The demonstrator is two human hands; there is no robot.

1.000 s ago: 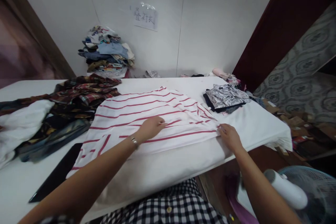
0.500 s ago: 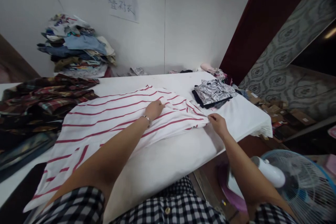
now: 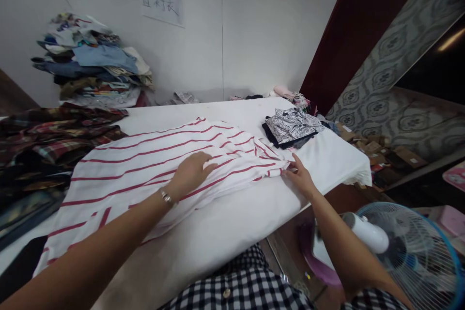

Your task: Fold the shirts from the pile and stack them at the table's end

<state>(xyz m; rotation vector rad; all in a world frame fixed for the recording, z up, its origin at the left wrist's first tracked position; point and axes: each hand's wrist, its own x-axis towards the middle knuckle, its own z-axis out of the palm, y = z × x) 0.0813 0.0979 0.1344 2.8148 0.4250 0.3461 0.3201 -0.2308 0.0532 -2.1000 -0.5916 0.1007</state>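
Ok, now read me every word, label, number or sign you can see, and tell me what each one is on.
"叠衬衣": on the paper sign on the wall.
Pale patches, perhaps labels, on the cardboard boxes: too small to read.
Print on the black-and-white garment: too blurred to tell whether it holds letters.

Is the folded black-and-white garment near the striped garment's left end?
No, the folded garment lies near the right end of the striped garment.
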